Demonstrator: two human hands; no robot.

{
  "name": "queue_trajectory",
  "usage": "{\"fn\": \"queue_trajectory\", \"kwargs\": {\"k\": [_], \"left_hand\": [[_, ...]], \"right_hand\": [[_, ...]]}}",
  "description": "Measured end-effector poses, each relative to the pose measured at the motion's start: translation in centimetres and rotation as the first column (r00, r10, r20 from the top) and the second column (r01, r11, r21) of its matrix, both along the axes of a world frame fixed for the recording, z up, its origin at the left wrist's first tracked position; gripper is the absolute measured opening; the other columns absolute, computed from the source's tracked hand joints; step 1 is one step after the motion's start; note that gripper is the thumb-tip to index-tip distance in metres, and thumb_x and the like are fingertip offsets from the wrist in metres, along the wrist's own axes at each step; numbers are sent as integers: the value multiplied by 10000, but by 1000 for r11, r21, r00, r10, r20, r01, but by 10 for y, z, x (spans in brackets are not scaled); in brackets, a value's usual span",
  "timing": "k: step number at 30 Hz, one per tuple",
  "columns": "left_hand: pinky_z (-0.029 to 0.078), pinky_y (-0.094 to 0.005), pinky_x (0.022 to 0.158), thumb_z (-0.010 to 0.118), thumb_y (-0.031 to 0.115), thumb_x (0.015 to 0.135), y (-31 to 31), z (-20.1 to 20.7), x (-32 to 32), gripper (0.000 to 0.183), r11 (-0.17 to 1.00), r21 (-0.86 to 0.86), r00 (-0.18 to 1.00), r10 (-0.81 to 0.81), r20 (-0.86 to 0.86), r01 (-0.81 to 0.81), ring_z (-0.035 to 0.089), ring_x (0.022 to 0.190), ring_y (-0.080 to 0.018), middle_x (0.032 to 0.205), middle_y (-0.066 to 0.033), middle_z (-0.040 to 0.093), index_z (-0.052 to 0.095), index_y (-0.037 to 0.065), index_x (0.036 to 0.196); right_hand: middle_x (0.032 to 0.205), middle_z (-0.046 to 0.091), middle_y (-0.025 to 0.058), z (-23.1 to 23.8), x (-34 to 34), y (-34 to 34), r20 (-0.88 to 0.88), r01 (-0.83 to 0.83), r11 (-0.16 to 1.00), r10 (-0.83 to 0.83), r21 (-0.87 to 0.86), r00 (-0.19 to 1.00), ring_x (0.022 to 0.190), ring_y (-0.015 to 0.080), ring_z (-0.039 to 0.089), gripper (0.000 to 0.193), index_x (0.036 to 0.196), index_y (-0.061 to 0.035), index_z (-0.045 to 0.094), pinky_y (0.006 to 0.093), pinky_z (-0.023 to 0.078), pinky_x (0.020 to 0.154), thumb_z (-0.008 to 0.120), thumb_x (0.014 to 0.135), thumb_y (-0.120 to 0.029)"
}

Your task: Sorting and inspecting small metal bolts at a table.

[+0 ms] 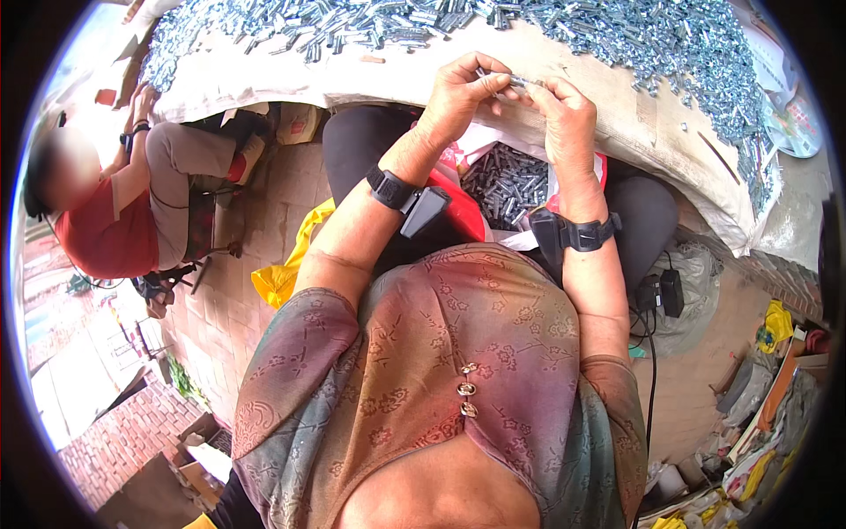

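Note:
My left hand [463, 93] is closed with thumb and fingers pinched on a small grey metal piece [516, 81]. The fingertips of my right hand [566, 113] meet its other end, so the piece lies between both hands. Its exact kind is too small to tell. Below my hands, between my knees, a red and white bag [460, 201] stands open, holding many short dark metal pieces [507, 183]. Just beyond my hands, a pale cloth-covered table [546, 55] bears a broad heap of loose silvery-blue metal pieces [370, 25].
A person in a red top [110, 225] sits at the table's left end, hands at its edge. A yellow bag [295, 256] lies by my left leg. On my right are a black cable [653, 370], a clear plastic bag [696, 300] and piled clutter [775, 397].

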State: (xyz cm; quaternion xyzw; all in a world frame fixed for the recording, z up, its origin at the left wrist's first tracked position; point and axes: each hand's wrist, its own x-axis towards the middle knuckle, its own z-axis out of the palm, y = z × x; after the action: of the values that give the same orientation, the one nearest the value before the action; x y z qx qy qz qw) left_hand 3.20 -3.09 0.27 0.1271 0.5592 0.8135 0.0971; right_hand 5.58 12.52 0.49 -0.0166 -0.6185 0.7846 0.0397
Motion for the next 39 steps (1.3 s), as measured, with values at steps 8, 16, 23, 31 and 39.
{"fn": "queue_trajectory", "kwargs": {"k": [8,16,23,31,39], "left_hand": [[494,-197,543,570,77,867,-5,2,-1,81,1000,-24,1000,-3,-19,3,634,727,-128,800,-85,637,558,12,916],[496,-205,537,585,77,859,-8,3,1,86,996,-78,999,-39,8,40,631,707,-127,786,-76,623,563,10,908],[490,-207,533,586,82,859,-4,3,2,97,997,-47,998,-62,-21,61,613,662,-116,761,-73,618,560,1,905],[497,-264,675,652,51,767,-12,11,19,245,755,-635,896,-381,-228,159,607,751,-127,820,-67,638,583,25,1000],[485,-256,594,596,114,826,-4,31,-36,176,654,-689,876,-81,-475,-313,591,659,-107,854,-69,646,607,26,978]], "right_hand": [[788,626,48,-3,-2,-1,-312,188,900,-61,393,948,678,110,579,86,835,-1,623,235,457,612,637,753,-23],[801,594,70,5,2,1,-478,252,807,42,534,878,706,172,596,103,797,-6,583,271,478,638,626,711,31],[784,586,74,-1,-1,10,-474,221,824,65,522,878,703,169,591,106,791,-9,580,270,472,637,636,708,26],[751,568,89,1,-8,49,-194,-6,767,171,642,966,674,165,583,102,803,1,599,270,462,627,631,742,-74],[962,584,137,-11,-56,87,-470,494,136,-175,858,865,910,316,549,241,948,-43,593,409,450,782,607,734,-152]]}}
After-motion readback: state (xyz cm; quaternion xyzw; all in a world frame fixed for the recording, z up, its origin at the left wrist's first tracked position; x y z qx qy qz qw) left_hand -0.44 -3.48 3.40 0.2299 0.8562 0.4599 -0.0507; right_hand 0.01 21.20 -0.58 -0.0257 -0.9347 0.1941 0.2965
